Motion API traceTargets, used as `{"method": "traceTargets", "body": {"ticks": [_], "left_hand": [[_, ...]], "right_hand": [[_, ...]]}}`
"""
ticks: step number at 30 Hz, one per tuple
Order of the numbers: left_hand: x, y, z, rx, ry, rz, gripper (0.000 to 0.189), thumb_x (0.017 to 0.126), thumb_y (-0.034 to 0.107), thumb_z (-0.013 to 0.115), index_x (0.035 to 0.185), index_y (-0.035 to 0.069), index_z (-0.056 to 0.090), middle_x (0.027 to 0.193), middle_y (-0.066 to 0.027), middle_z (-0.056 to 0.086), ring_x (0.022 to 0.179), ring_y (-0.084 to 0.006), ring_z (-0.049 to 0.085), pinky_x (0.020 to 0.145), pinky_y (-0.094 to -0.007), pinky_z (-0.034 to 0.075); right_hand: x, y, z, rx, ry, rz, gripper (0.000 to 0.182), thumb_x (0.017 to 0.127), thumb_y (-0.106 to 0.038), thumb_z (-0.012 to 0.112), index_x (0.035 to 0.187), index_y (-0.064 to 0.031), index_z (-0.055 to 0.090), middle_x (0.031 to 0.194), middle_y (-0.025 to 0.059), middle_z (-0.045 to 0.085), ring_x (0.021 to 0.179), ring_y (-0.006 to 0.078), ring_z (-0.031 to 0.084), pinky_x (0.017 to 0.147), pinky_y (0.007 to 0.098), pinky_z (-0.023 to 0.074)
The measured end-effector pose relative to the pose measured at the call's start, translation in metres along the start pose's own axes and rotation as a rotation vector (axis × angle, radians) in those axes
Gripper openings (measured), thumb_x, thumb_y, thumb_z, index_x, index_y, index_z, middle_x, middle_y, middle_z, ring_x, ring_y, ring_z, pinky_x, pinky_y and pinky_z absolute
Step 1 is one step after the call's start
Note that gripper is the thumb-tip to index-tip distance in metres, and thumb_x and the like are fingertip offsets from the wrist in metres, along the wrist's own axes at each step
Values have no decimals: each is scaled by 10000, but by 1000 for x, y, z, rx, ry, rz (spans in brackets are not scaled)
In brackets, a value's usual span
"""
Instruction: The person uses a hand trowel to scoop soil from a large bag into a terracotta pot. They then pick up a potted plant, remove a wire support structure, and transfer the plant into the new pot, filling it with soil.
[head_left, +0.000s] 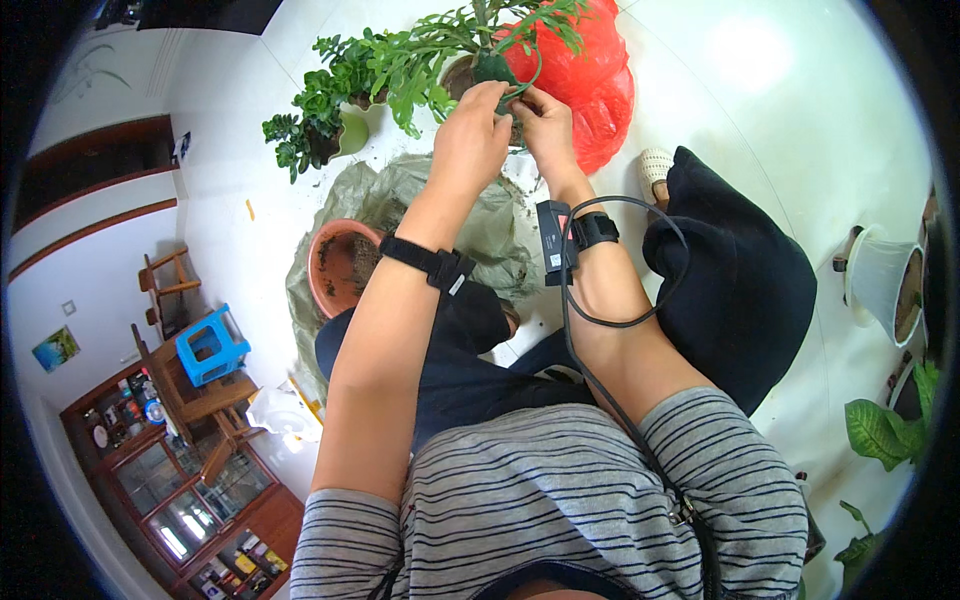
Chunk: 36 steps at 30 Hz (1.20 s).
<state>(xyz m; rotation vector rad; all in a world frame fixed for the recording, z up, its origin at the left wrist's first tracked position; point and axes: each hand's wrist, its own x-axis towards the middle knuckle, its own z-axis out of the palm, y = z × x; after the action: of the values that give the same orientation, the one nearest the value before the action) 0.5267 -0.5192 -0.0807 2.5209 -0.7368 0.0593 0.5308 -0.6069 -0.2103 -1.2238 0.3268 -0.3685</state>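
Note:
A leafy green potted plant (420, 64) stands at the top of the view, with flat, segmented stems and dark soil in its pot (457, 76). A thin green cord or wire (538, 66) curves in a loop beside its thick stem (492, 69). My left hand (474, 135) and my right hand (546, 129) meet in front of this stem. The fingertips of both hands pinch the cord's lower end, close together. My fingers hide part of the cord and of the pot.
A red plastic bag (600, 90) lies right of the plant. Smaller potted plants (319, 112) stand to its left. An orange-brown pot (324, 262) containing soil rests on a crumpled greenish plastic sheet (487, 225). A black cable (686, 255) loops off my right wrist. Further left is a blue stool (214, 346).

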Motion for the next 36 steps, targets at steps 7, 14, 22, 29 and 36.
{"method": "traceTargets", "body": {"ticks": [7, 14, 22, 29, 36], "left_hand": [[14, -10, 7, 295, -147, -137, 213, 810, 174, 570, 982, 71, 638, 931, -147, 632, 831, -329, 603, 719, -392, 479], [6, -19, 1, 391, -218, -119, 138, 807, 153, 567, 905, 117, 658, 822, -104, 617, 766, -300, 601, 663, -390, 480], [27, 5, -8, 587, -415, -140, 219, 786, 169, 556, 969, 106, 661, 941, -98, 638, 825, -312, 606, 721, -374, 489], [51, 12, 19, 531, -380, -133, 325, 765, 249, 576, 1059, 123, 635, 914, -100, 652, 832, -295, 620, 725, -385, 493], [62, 19, 32, 530, -457, -216, 309, 756, 316, 625, 1027, 172, 658, 823, -108, 661, 815, -284, 625, 700, -385, 493]], "right_hand": [[12, -1, -1, 288, 78, 206, 187, 762, -51, 571, 905, -16, 687, 763, 54, 658, 650, 113, 548, 602, 241, 432], [39, -14, -11, 514, 134, 504, 222, 899, -185, 493, 923, -9, 627, 770, 56, 655, 641, 108, 544, 603, 254, 433], [59, -1, -21, 662, 9, 532, 200, 852, -65, 547, 1013, 36, 608, 757, 65, 629, 648, 136, 575, 604, 246, 467], [57, -12, -19, 628, 5, 558, 225, 776, 37, 527, 989, 43, 599, 753, 91, 626, 611, 139, 567, 553, 242, 453], [57, -5, -19, 604, 153, 573, 186, 769, 34, 508, 941, 13, 577, 722, 93, 607, 579, 150, 557, 526, 256, 447]]}}
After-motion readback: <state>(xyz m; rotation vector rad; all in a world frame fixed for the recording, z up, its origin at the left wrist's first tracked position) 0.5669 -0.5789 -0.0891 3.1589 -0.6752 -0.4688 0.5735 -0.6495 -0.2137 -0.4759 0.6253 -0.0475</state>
